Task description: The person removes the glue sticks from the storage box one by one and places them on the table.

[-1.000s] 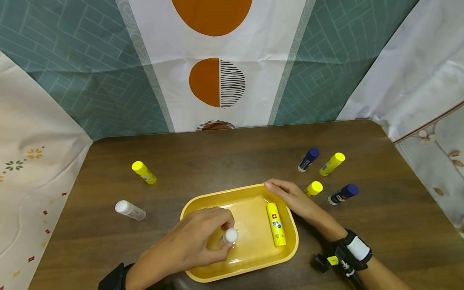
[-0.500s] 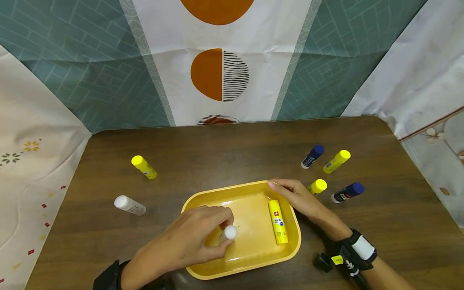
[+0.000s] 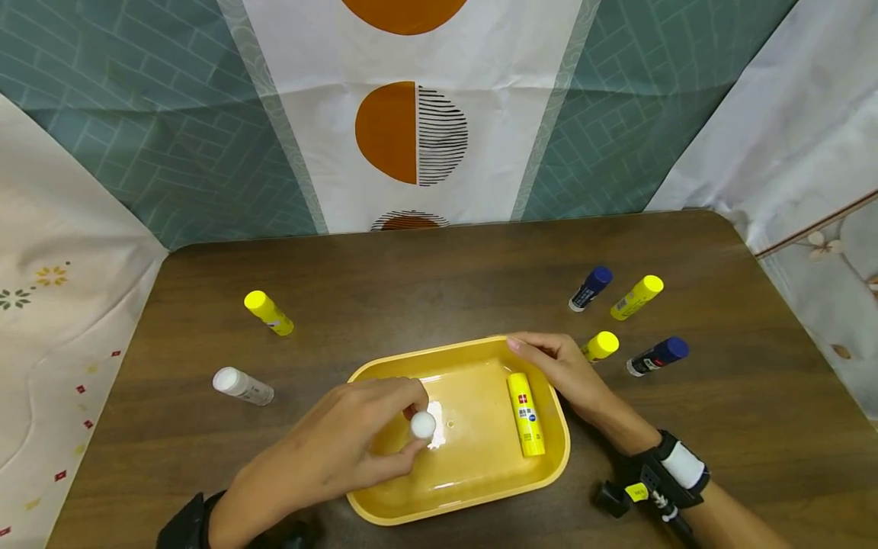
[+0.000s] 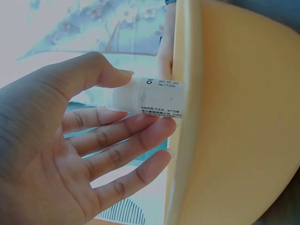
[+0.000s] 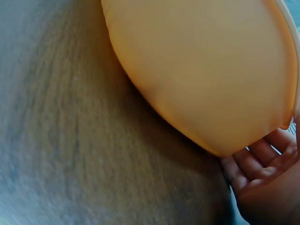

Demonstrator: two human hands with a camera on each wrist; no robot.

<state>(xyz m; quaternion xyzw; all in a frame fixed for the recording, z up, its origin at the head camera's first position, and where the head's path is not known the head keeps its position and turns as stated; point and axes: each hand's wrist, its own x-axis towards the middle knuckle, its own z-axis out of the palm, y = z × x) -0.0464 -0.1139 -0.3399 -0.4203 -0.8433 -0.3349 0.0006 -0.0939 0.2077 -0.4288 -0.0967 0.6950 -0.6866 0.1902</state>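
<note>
My left hand (image 3: 336,435) pinches a white-capped glue stick (image 3: 423,425) over the left half of the yellow tray (image 3: 473,465). In the left wrist view, the thumb and fingers hold this glue stick's printed white barrel (image 4: 157,96) beside the tray wall (image 4: 239,112); its lower end is hidden behind the rim. At the tray's far right corner, my right hand (image 3: 559,366) grips the rim, thumb on top and fingers (image 5: 251,164) against the outside. A yellow glue stick (image 3: 527,415) lies along the right side inside the tray.
Left of the tray are a white glue stick (image 3: 243,386) and a yellow one (image 3: 269,313). To the right are blue-capped glue sticks (image 3: 590,288) and yellow glue sticks (image 3: 636,297), one beside my right hand. A patterned curtain (image 3: 411,152) hangs behind the table.
My left hand has shifted slightly left over the tray with the white glue stick, whose cap now faces up more directly. My right hand stays at the tray corner. The head view has tilted slightly.
</note>
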